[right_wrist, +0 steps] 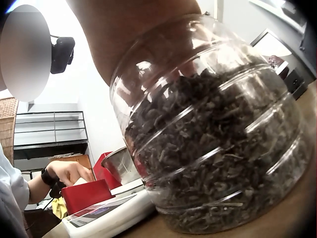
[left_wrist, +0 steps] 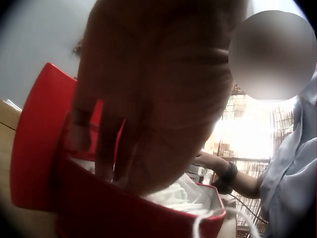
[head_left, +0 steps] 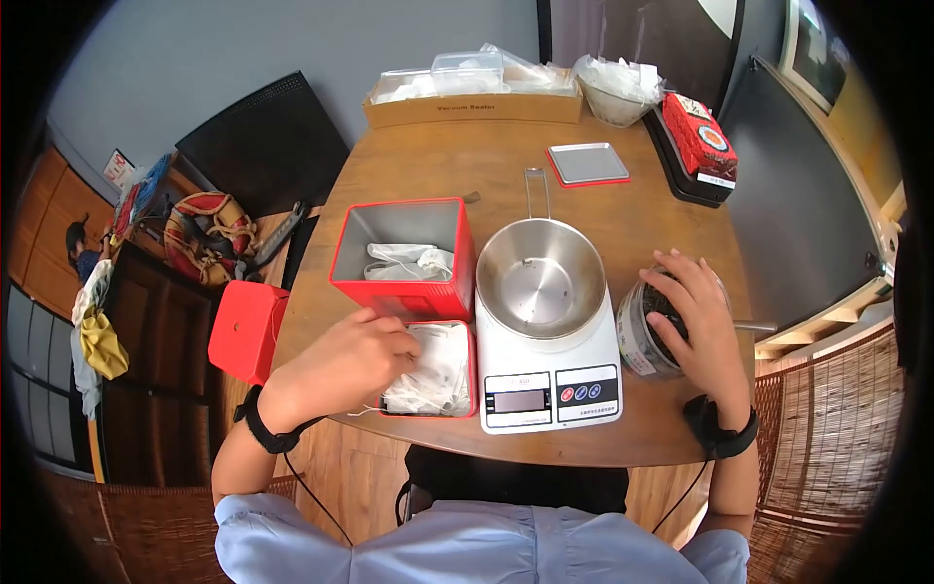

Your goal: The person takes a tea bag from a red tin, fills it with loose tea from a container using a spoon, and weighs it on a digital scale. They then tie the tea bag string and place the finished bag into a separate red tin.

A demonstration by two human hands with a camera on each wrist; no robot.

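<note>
Head view: A person in a blue shirt works at a wooden tabletop point(head_left: 647, 423) with a white kitchen scale point(head_left: 496, 360) at its near edge, a long-handled metal pot point(head_left: 564, 280) standing on the scale. To the left of the scale, the left hand point(head_left: 342, 362) dips its bent fingers into a small red tin point(head_left: 474, 370) filled with white pouches point(head_left: 443, 370); the palm shadows the fingertips in the left wrist view, so whether they pinch a pouch cannot be told. A larger red tin point(head_left: 401, 297), also left of the scale but farther back, holds white drawstring bags point(head_left: 416, 270). To the right of the scale, the right hand point(head_left: 702, 316) lies across the top of a clear jar point(head_left: 639, 341), its fingers spread and relaxed; dark dried leaves point(right_wrist: 208, 144) show through the jar's wall. Beyond the scale sit a silver tray point(head_left: 587, 163), a cardboard box point(head_left: 472, 109) and, farther right, a red packet point(head_left: 702, 136).
</note>
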